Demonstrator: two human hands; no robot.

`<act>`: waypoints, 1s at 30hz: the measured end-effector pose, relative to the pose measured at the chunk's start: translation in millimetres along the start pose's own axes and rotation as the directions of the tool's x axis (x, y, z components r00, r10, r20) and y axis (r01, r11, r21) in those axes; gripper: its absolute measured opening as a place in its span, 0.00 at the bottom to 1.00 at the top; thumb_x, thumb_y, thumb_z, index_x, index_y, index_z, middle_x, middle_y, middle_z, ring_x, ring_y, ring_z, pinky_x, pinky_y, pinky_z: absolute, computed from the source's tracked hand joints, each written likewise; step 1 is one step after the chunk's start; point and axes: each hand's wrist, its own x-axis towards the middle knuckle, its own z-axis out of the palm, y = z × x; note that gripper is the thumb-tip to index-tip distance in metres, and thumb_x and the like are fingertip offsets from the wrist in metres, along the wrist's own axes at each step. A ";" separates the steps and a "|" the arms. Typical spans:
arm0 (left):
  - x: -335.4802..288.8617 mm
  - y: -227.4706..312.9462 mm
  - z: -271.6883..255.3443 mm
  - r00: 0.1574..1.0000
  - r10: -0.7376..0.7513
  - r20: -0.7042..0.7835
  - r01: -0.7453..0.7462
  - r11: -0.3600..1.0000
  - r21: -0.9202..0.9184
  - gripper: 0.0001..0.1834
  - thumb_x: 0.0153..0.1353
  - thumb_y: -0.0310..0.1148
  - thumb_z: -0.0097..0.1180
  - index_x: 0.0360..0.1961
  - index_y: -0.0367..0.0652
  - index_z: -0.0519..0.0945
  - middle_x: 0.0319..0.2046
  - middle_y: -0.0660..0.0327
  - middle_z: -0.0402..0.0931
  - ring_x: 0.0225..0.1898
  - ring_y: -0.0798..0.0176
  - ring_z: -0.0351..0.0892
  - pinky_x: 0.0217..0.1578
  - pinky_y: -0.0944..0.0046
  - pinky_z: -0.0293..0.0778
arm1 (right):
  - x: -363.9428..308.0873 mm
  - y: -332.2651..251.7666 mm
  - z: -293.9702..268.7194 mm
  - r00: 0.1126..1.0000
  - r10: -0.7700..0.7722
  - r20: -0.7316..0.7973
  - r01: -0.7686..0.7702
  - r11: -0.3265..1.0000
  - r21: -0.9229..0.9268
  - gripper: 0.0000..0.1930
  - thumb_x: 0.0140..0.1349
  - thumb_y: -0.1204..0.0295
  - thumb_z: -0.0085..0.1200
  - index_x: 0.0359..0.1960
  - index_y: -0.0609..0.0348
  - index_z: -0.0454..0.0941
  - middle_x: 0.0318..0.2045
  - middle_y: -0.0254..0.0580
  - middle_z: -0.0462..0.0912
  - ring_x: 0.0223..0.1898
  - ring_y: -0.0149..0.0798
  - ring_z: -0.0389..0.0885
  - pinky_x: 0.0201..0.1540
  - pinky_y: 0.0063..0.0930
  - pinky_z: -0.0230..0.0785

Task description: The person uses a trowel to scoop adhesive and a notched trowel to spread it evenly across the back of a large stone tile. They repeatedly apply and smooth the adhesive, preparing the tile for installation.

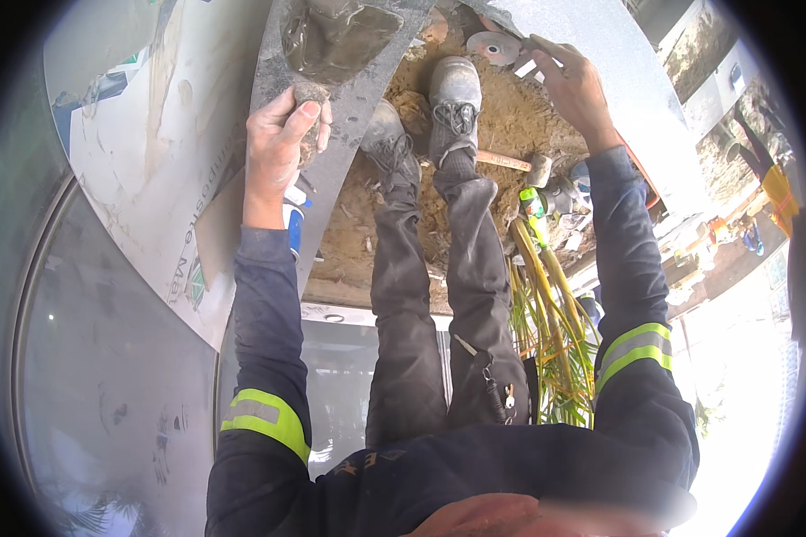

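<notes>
My left hand [282, 148] is closed round a rough grey-brown lump [311, 94], its thumb pressed on top; whether that is a dirty sponge or a stone I cannot tell. Just beyond it, a container of murky brown water [340, 40] rests on the grey slab [354, 112]. At the far right, my right hand [578, 89] has its fingers bent at the edge of a pale grey panel [618, 54]. Something small, grey and white shows at its fingertips, too hidden to name. Beside those fingertips is a round cutting disc [493, 47].
My boots [455, 89] stand on sandy soil between slab and panel. A wooden-handled mallet [506, 160], a green-labelled bottle [534, 210] and cut plant stalks [555, 286] lie right of my legs. A white sheet [143, 179] covers the left side.
</notes>
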 end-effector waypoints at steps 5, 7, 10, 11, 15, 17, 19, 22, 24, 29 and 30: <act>-14.4 -10.9 -7.1 0.999 -0.012 -0.053 0.012 1.000 0.001 0.15 0.71 0.36 0.59 0.44 0.31 0.79 0.34 0.57 0.78 0.26 0.67 0.76 0.28 0.67 0.72 | -7.6 -39.1 44.1 0.951 0.293 0.094 -0.292 0.762 0.577 0.24 0.79 0.58 0.47 0.62 0.67 0.77 0.43 0.45 0.87 0.29 0.27 0.82 0.28 0.23 0.75; -17.1 -12.5 -4.6 0.997 -0.025 -0.079 0.024 1.000 -0.008 0.14 0.71 0.36 0.58 0.44 0.31 0.79 0.34 0.57 0.78 0.26 0.66 0.76 0.28 0.67 0.73 | -4.9 -50.7 73.1 0.936 0.307 0.174 -0.327 0.571 0.753 0.23 0.79 0.58 0.47 0.58 0.68 0.79 0.41 0.45 0.87 0.28 0.28 0.81 0.27 0.24 0.75; -21.2 -16.7 -8.4 0.997 -0.034 -0.064 0.033 0.999 -0.018 0.14 0.71 0.35 0.58 0.44 0.31 0.79 0.34 0.56 0.78 0.27 0.66 0.76 0.28 0.68 0.73 | -0.7 -72.3 111.0 0.904 0.395 0.162 -0.346 0.457 0.819 0.23 0.79 0.57 0.47 0.52 0.70 0.80 0.36 0.44 0.85 0.25 0.27 0.79 0.25 0.22 0.72; -20.0 -17.5 -9.7 0.997 -0.035 -0.065 0.033 0.999 -0.021 0.14 0.71 0.36 0.58 0.44 0.31 0.79 0.34 0.56 0.78 0.27 0.66 0.76 0.28 0.68 0.73 | 0.1 -76.0 117.8 0.905 0.398 0.151 -0.338 0.455 0.824 0.22 0.79 0.58 0.48 0.51 0.70 0.80 0.34 0.43 0.85 0.24 0.27 0.78 0.24 0.22 0.72; -22.4 -18.3 -9.7 0.995 -0.058 -0.087 0.056 0.998 -0.023 0.13 0.70 0.35 0.58 0.42 0.33 0.81 0.34 0.58 0.79 0.27 0.68 0.76 0.28 0.69 0.71 | -6.6 -78.0 142.7 0.892 0.433 0.133 -0.330 0.422 0.844 0.20 0.78 0.60 0.49 0.47 0.70 0.80 0.30 0.41 0.82 0.21 0.26 0.74 0.22 0.22 0.69; -20.9 -18.1 -10.3 0.994 -0.063 -0.090 0.062 0.998 -0.012 0.12 0.70 0.35 0.58 0.41 0.33 0.82 0.34 0.59 0.80 0.27 0.69 0.76 0.28 0.70 0.70 | -4.5 -70.3 154.5 0.880 0.461 0.113 -0.344 0.455 0.822 0.20 0.78 0.60 0.49 0.46 0.70 0.80 0.30 0.41 0.83 0.21 0.27 0.74 0.22 0.23 0.69; -20.5 -17.1 -12.9 0.994 -0.058 -0.089 0.059 0.998 0.006 0.13 0.70 0.35 0.59 0.41 0.33 0.82 0.33 0.59 0.80 0.26 0.69 0.76 0.28 0.70 0.70 | 6.2 -78.1 155.1 0.860 0.496 0.121 -0.358 0.416 0.836 0.21 0.78 0.60 0.49 0.46 0.71 0.80 0.31 0.42 0.83 0.21 0.27 0.74 0.22 0.23 0.69; -16.2 -15.8 -14.9 0.998 -0.020 -0.052 0.020 1.000 -0.011 0.15 0.71 0.37 0.59 0.44 0.32 0.80 0.33 0.57 0.78 0.27 0.66 0.77 0.28 0.68 0.72 | 34.3 -91.2 151.3 0.854 0.513 0.091 -0.325 0.387 0.863 0.21 0.78 0.60 0.48 0.46 0.71 0.80 0.30 0.42 0.83 0.21 0.28 0.75 0.22 0.23 0.69; -15.5 -13.9 -12.8 0.998 -0.028 -0.060 0.027 1.000 -0.014 0.15 0.71 0.38 0.59 0.43 0.32 0.80 0.33 0.57 0.78 0.26 0.66 0.76 0.28 0.68 0.72 | 55.3 -95.3 132.5 0.882 0.464 0.079 -0.353 0.540 0.764 0.21 0.78 0.60 0.47 0.47 0.71 0.80 0.29 0.42 0.83 0.21 0.29 0.75 0.22 0.24 0.68; -14.7 -1.1 -10.8 0.999 -0.018 -0.041 0.018 1.000 -0.005 0.16 0.71 0.38 0.58 0.42 0.32 0.80 0.32 0.58 0.78 0.26 0.67 0.76 0.27 0.68 0.72 | 106.1 -120.6 107.7 0.893 0.430 -0.133 -0.177 0.606 0.775 0.27 0.69 0.53 0.56 0.34 0.73 0.86 0.21 0.43 0.82 0.22 0.35 0.75 0.28 0.40 0.68; -14.2 1.4 -10.3 0.999 -0.009 -0.042 0.009 1.000 -0.004 0.16 0.71 0.38 0.58 0.42 0.32 0.80 0.32 0.58 0.78 0.25 0.67 0.76 0.27 0.68 0.71 | 124.3 -115.1 107.8 0.887 0.457 -0.071 -0.258 0.615 0.745 0.27 0.69 0.52 0.56 0.34 0.73 0.86 0.21 0.43 0.83 0.22 0.36 0.76 0.28 0.40 0.68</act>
